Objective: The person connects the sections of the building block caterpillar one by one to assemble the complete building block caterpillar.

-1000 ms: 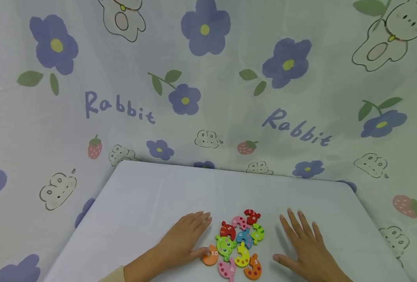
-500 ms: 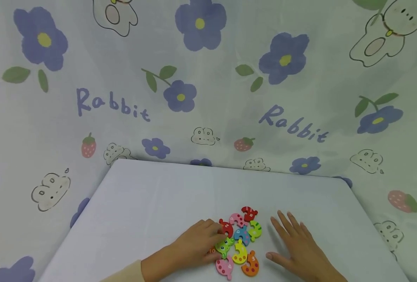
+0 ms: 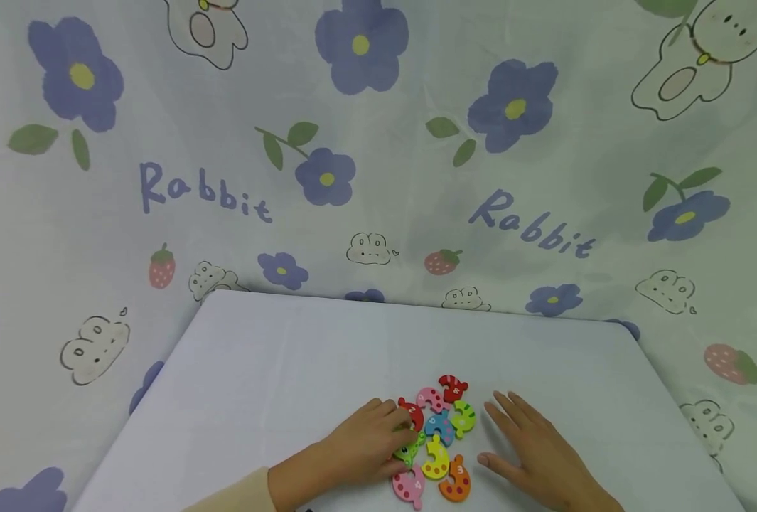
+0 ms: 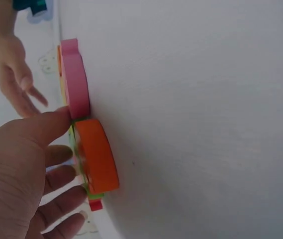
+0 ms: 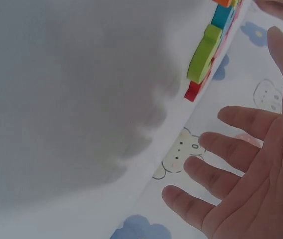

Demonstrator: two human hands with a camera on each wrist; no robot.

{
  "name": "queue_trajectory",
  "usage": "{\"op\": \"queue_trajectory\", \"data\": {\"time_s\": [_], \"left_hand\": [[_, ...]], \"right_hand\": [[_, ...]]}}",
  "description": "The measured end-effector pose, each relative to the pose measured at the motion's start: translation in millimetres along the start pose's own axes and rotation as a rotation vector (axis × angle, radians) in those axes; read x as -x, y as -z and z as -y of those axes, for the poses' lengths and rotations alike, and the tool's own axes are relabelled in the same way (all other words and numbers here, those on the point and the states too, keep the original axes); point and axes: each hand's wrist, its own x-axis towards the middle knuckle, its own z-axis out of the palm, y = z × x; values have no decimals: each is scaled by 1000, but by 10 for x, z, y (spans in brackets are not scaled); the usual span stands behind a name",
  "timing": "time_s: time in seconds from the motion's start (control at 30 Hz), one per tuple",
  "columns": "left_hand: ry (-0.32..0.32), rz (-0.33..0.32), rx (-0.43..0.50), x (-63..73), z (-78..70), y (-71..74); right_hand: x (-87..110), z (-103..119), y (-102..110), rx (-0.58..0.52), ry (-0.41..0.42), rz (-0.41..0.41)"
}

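Note:
My left hand (image 3: 368,444) reaches over the left side of a cluster of colourful numbered puzzle pieces. Its thumb and curled fingers grip the green face piece (image 3: 406,453) from two sides, partly covering it. The orange number 10 piece (image 4: 97,157) is hidden under this hand in the head view but shows in the left wrist view. Close to the thumb lies the pink number 4 piece (image 3: 408,486), and by the fingertips the red number 2 piece (image 3: 414,418). To the right of the cluster, my right hand (image 3: 534,451) hovers palm down, fingers extended, holding nothing.
Beside the green face are a blue piece (image 3: 440,427), a yellow piece (image 3: 436,462) and an orange number 3 piece (image 3: 455,481). A striped green piece (image 3: 463,419) and a red piece (image 3: 453,388) lie farther out. The white table (image 3: 288,355) meets a patterned curtain (image 3: 378,206).
My left hand has moved right from beside the cluster onto the green face piece, its fingers curling. My right hand has shifted slightly left, and its fingers are closer together.

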Motion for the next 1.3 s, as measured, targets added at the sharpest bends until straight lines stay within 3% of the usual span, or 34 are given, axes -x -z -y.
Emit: {"op": "queue_trajectory", "data": {"time_s": [0.23, 0.47, 0.97, 1.13, 1.3], "left_hand": [[61, 61, -34, -17, -5, -8], [157, 69, -63, 28, 37, -14], [599, 90, -69, 121, 110, -9], [725, 39, -81, 191, 148, -33], [800, -21, -93, 292, 183, -69]], "right_hand": [[-32, 42, -1, 17, 13, -5], [-51, 105, 6, 14, 11, 6], [-118, 236, -30, 10, 33, -6], [-168, 292, -13, -2, 76, -37], [-258, 366, 41, -18, 156, -56]]}}
